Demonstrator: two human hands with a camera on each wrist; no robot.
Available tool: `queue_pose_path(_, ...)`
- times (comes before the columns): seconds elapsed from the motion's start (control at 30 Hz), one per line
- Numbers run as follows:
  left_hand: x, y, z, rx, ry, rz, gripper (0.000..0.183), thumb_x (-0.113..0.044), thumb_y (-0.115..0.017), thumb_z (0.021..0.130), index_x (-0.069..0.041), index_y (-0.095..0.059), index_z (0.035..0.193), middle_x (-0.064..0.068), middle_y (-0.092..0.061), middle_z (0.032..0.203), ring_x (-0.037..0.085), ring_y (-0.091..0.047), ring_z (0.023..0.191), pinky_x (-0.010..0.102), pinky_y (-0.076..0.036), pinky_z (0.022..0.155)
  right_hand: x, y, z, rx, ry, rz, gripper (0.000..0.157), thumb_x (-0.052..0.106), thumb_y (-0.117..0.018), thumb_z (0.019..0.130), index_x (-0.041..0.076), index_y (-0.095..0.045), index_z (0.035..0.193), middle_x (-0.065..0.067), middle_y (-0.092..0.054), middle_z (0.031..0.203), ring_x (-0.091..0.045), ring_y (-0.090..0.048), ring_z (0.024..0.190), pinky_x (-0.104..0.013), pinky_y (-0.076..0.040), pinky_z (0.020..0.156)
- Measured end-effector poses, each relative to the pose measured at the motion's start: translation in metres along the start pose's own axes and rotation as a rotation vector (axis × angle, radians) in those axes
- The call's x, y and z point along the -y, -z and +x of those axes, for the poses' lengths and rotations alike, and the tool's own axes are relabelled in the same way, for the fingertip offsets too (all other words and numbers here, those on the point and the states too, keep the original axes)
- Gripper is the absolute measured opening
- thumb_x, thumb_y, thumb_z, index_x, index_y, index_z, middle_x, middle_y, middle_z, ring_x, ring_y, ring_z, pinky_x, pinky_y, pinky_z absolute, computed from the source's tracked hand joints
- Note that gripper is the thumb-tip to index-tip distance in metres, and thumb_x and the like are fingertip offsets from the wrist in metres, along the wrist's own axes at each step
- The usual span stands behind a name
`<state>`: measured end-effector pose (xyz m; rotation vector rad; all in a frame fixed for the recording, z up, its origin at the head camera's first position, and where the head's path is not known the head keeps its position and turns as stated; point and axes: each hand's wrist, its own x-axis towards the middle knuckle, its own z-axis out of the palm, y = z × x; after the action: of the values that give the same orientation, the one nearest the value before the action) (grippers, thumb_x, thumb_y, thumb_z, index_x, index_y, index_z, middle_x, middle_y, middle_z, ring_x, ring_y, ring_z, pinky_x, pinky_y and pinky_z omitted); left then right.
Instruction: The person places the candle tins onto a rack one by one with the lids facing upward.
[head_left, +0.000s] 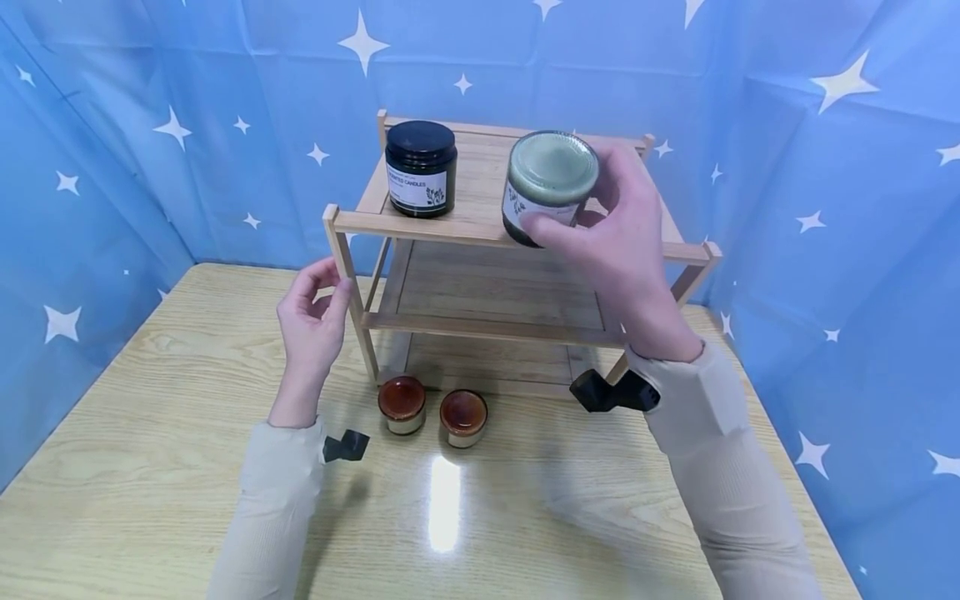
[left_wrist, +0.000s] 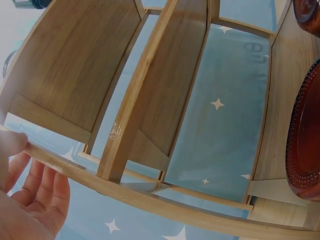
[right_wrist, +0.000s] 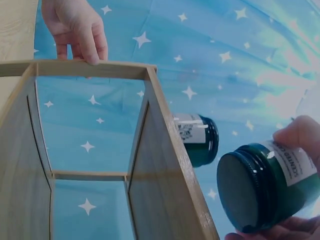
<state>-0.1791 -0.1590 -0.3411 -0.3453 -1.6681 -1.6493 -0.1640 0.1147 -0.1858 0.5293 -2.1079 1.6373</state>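
Note:
My right hand (head_left: pixel 626 225) grips a green glass candle jar (head_left: pixel 553 167) over the front of the wooden shelf rack's top board. This jar is upside down: its glass base faces up, and its dark lid (right_wrist: pixel 237 192) points down in the right wrist view. At the rack's left, my left hand (head_left: pixel 315 312) pinches the front upright (left_wrist: pixel 75 172) between thumb and fingers. A second dark candle jar (head_left: pixel 422 171) with a white label stands upright on the top board's left side.
Two small jars, one amber-topped jar (head_left: pixel 402 400) and another amber-topped jar (head_left: pixel 463 414), sit on the wood-grain table (head_left: pixel 187 400) before the rack's lower left. Two lower boards (head_left: pixel 495 287) lie under the top one. A blue star-patterned curtain (head_left: pixel 247 125) hangs behind and on both sides.

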Motion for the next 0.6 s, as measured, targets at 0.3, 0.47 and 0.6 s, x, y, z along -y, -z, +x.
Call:
queue_pose_path(0.3, 0.0, 0.0, -0.001, -0.009, 0.014, 0.003, 0.021, 0.011, -0.058, 0.089, 0.019, -0.058, 0.108, -0.006, -0.06, 0.087, 0.01, -0.058, 0.084, 0.017, -0.052, 0.07, -0.001, -0.003, 0.017, -0.011, 0.025, -0.139, 0.055, 0.013, -0.08, 0.071, 0.01, -0.061, 0.123, -0.002, -0.061, 0.11, -0.014, -0.05, 0.103, -0.028, -0.036, 0.093)
queue_pose_path(0.47, -0.002, -0.001, -0.001, -0.008, 0.015, -0.003, 0.021, 0.011, -0.058, 0.089, 0.019, -0.058, 0.108, -0.005, -0.06, 0.088, 0.01, -0.057, 0.085, 0.017, -0.052, 0.071, -0.002, -0.005, 0.023, 0.0, 0.01, -0.165, 0.056, 0.015, -0.081, 0.071, 0.013, -0.063, 0.124, 0.0, -0.061, 0.111, -0.013, -0.048, 0.104, -0.028, -0.037, 0.09)
queue_pose_path(0.6, -0.003, -0.001, 0.0, -0.013, 0.023, -0.01, 0.022, 0.008, -0.059, 0.09, 0.019, -0.058, 0.109, -0.001, -0.06, 0.088, 0.011, -0.057, 0.085, 0.018, -0.052, 0.073, -0.002, -0.006, 0.026, 0.009, -0.005, -0.187, 0.056, 0.017, -0.081, 0.071, 0.013, -0.063, 0.125, -0.001, -0.061, 0.11, -0.013, -0.048, 0.101, -0.027, -0.04, 0.083)
